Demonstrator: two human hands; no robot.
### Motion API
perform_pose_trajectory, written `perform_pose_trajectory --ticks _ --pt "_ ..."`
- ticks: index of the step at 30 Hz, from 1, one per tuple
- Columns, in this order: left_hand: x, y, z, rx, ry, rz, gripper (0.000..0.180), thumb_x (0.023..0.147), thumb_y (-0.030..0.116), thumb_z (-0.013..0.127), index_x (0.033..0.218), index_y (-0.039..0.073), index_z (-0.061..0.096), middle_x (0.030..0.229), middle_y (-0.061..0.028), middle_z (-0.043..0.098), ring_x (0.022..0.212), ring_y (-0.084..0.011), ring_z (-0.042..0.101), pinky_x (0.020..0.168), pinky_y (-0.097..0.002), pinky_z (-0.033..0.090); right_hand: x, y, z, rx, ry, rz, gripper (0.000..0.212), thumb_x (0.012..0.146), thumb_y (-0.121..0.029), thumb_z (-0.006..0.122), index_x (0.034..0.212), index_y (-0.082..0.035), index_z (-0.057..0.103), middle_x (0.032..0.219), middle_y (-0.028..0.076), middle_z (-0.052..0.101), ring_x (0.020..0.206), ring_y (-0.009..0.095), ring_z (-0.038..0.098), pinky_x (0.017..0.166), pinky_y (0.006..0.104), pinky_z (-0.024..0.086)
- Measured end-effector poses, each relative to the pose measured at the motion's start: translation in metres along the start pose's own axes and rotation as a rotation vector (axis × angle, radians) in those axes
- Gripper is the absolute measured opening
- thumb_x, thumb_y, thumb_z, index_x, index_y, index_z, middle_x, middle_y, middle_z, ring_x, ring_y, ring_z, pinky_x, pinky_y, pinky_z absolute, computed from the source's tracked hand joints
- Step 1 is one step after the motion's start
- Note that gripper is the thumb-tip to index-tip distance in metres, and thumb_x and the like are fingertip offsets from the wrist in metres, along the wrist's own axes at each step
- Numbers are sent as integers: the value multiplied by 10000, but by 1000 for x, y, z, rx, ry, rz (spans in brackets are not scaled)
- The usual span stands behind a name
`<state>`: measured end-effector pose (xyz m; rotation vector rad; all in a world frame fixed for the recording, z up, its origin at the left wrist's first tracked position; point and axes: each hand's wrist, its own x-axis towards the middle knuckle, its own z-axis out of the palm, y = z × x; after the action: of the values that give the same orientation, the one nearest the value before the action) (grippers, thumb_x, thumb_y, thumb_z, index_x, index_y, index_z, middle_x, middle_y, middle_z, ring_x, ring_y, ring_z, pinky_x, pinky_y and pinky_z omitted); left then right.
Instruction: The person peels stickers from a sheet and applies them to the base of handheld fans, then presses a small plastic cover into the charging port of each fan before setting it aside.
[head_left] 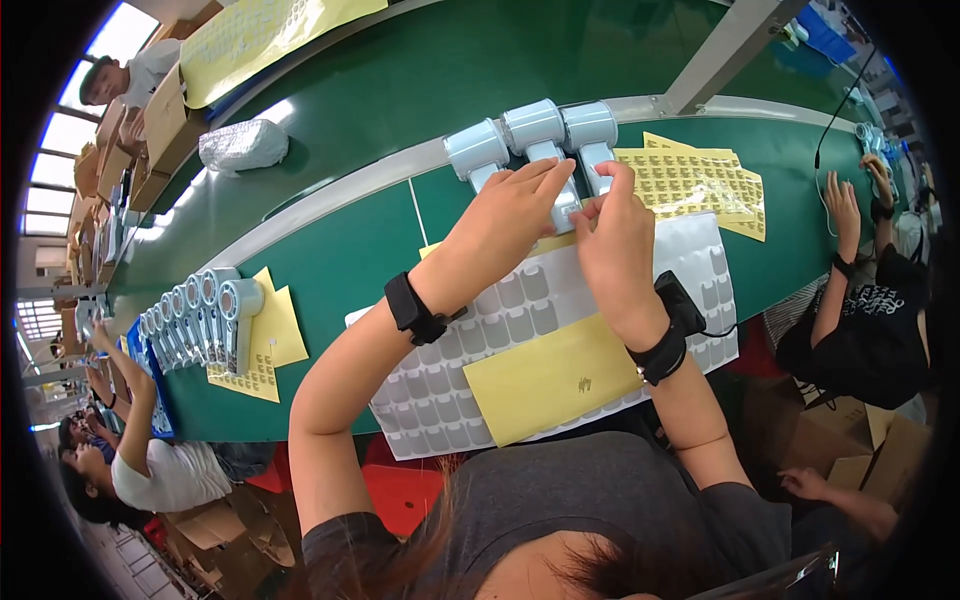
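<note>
Three light-blue handheld devices with round drum-shaped heads and long handles, the middle one (533, 124) among them, lie side by side at the table's far edge. My left hand (515, 205) rests across the left and middle handles, its fingers stretched out flat. Beside it my right hand (615, 245) has thumb and forefinger pinched close to the middle device's handle end; anything between them is too small to make out. Under my wrists spreads a white sheet of grey stickers (425, 400), partly covered by a plain yellow sheet (545, 375).
Yellow sheets with small printed labels (700, 185) lie to the right. On the left, a row of similar devices (238, 300) stands by more yellow sheets (287, 325). A wrapped bundle (243, 146) lies beyond the metal rail (330, 205). Other people sit at both sides.
</note>
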<state>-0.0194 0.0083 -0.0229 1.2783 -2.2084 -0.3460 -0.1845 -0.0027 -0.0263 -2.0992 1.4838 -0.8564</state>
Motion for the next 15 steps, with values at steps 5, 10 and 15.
perform_pose_trajectory --ticks 5,10,15 --pt "-1 -3 3 2 16 13 668 732 13 775 1329 0 475 1288 -206 594 1137 -392 586 908 -423 501 0 -3 6 11 8 57 481 792 71 650 1204 -14 417 782 108 651 855 330 621 792 451 399" --pt "0 -1 1 -12 10 -7 648 728 20 783 1303 3 485 1268 -203 606 1116 -395 596 890 -422 507 -4 9 16 152 59 89 424 804 82 624 1161 -21 420 770 106 643 813 328 630 796 453 403" --pt "-1 -2 1 -44 -22 -31 600 763 -7 726 1309 -40 479 1253 -209 600 1181 -330 571 928 -402 467 -4 8 19 263 61 138 392 809 80 617 1134 -21 423 778 102 643 781 324 639 806 441 408"
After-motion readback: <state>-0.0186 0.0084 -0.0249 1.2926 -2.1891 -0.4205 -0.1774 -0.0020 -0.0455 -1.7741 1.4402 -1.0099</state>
